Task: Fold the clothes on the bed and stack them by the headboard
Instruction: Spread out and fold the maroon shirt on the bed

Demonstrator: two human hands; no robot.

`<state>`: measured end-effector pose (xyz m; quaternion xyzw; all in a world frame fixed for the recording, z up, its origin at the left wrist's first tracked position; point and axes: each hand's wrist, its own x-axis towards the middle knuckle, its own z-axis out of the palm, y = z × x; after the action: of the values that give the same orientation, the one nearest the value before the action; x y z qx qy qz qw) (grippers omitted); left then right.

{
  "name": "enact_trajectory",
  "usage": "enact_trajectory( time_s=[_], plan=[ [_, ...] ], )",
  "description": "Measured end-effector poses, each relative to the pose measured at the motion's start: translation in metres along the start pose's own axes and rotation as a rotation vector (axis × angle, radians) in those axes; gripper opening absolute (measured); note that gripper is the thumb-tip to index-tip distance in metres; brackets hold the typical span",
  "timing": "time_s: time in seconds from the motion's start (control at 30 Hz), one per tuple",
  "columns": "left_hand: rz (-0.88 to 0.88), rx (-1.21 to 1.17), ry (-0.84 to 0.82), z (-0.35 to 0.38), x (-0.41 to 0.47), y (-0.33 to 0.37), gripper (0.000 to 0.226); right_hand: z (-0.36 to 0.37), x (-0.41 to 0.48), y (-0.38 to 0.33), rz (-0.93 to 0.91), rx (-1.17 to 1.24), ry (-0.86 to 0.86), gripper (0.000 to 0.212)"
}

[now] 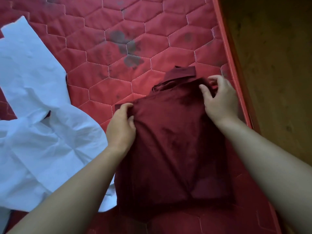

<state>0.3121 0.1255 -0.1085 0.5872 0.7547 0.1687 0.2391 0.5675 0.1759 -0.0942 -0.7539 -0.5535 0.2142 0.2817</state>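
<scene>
Our dark maroon folded cotton shirt lies flat on the red hexagon-quilted mattress, with a crumpled white cloth garment just left of it. Our left hand pinches the shirt's left shoulder, our right hand its right shoulder.

Open room: red quilted mattress with hexagon stitching, far half, open surface from the left border across to its piped right edge, marked with dark stains.
Narrow passage: strip of mattress between the crumpled white cloth garment and the folded dark maroon shirt, partly taken up by the left hand and its forearm.
Obstacles: white garment, spread over the left side; maroon shirt, flat, centre-right, near the mattress edge; right hand gripping the shirt's far right corner.
Beyond the edge: brown wooden floor, lower.
</scene>
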Motion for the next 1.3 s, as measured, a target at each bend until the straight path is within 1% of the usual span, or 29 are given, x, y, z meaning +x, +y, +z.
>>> enact_trajectory(
  time_s=[0.1, 0.17, 0.2, 0.23, 0.27, 0.3, 0.33, 0.4, 0.5, 0.57, 0.63, 0.67, 0.7, 0.77, 0.8, 0.87, 0.93, 1.0, 1.07, 1.1, 1.17, 1.23, 1.3],
  plan=[
    [-0.114, 0.155, -0.039, -0.002, 0.002, -0.015, 0.045, 0.009, -0.003, 0.006, 0.007, -0.123, -0.25, 0.067],
    [-0.202, 0.172, -0.085, 0.001, 0.004, -0.015, 0.055, 0.015, -0.014, 0.013, -0.017, -0.16, -0.39, 0.077],
    [-0.242, 0.164, -0.115, 0.004, 0.005, -0.013, 0.065, 0.019, -0.02, 0.017, -0.023, -0.175, -0.42, 0.078],
    [-0.261, 0.161, -0.143, 0.006, 0.006, -0.012, 0.073, 0.021, -0.025, 0.02, -0.026, -0.192, -0.413, 0.077],
    [-0.248, 0.153, -0.167, 0.009, 0.007, -0.011, 0.077, 0.023, -0.029, 0.021, -0.025, -0.201, -0.371, 0.072],
    [-0.204, 0.117, -0.176, 0.012, 0.009, -0.01, 0.074, 0.024, -0.033, 0.022, -0.026, -0.196, -0.312, 0.066],
    [-0.141, 0.058, -0.167, 0.013, 0.01, -0.008, 0.067, 0.023, -0.036, 0.022, -0.028, -0.177, -0.249, 0.059],
    [0.002, -0.036, -0.089, 0.011, 0.009, 0.0, 0.05, 0.017, -0.04, 0.022, -0.035, -0.12, -0.143, 0.046],
    [0.163, -0.127, 0.078, 0.0, 0.011, 0.018, 0.04, 0.001, -0.039, 0.019, -0.038, -0.026, -0.025, 0.036],
    [0.223, -0.171, 0.158, -0.01, 0.019, 0.03, 0.036, -0.01, -0.027, 0.011, -0.075, 0.042, 0.066, 0.035],
    [0.24, -0.185, 0.203, -0.018, 0.034, 0.042, 0.036, -0.017, -0.009, 0.001, -0.115, 0.089, 0.13, 0.035],
    [0.219, -0.153, 0.198, -0.02, 0.043, 0.047, 0.04, -0.019, 0.001, -0.003, -0.129, 0.081, 0.123, 0.039],
    [0.173, -0.071, 0.175, -0.02, 0.05, 0.053, 0.047, -0.019, 0.009, -0.005, -0.13, 0.033, 0.088, 0.046],
    [0.072, 0.185, 0.111, -0.016, 0.052, 0.058, 0.063, -0.016, 0.014, -0.006, -0.105, -0.142, -0.021, 0.062],
    [0.085, 0.283, 0.087, -0.012, 0.046, 0.058, 0.068, -0.013, 0.009, -0.006, -0.105, -0.208, -0.064, 0.065],
    [0.25, 0.361, 0.037, -0.001, 0.021, 0.053, 0.067, -0.004, -0.013, -0.003, -0.176, -0.243, -0.15, 0.063],
    [0.424, 0.397, -0.066, 0.014, -0.011, 0.037, 0.062, 0.006, -0.047, 0.007, -0.27, -0.248, -0.276, 0.059],
    [0.474, 0.455, -0.217, 0.026, -0.04, 0.013, 0.057, 0.016, -0.078, 0.023, -0.316, -0.321, -0.42, 0.059],
    [0.45, 0.498, -0.311, 0.032, -0.062, -0.014, 0.055, 0.018, -0.098, 0.044, -0.306, -0.422, -0.525, 0.058],
    [0.448, 0.505, -0.32, 0.032, -0.07, -0.024, 0.054, 0.017, -0.104, 0.054, -0.298, -0.455, -0.539, 0.058],
    [0.453, 0.502, -0.303, 0.028, -0.079, -0.037, 0.053, 0.011, -0.111, 0.067, -0.266, -0.479, -0.514, 0.059],
    [0.436, 0.489, -0.269, 0.022, -0.088, -0.039, 0.051, 0.005, -0.118, 0.067, -0.213, -0.438, -0.463, 0.061],
    [0.437, 0.487, -0.218, 0.016, -0.099, -0.034, 0.051, -0.002, -0.132, 0.06, -0.243, -0.354, -0.427, 0.059]
  ],
)
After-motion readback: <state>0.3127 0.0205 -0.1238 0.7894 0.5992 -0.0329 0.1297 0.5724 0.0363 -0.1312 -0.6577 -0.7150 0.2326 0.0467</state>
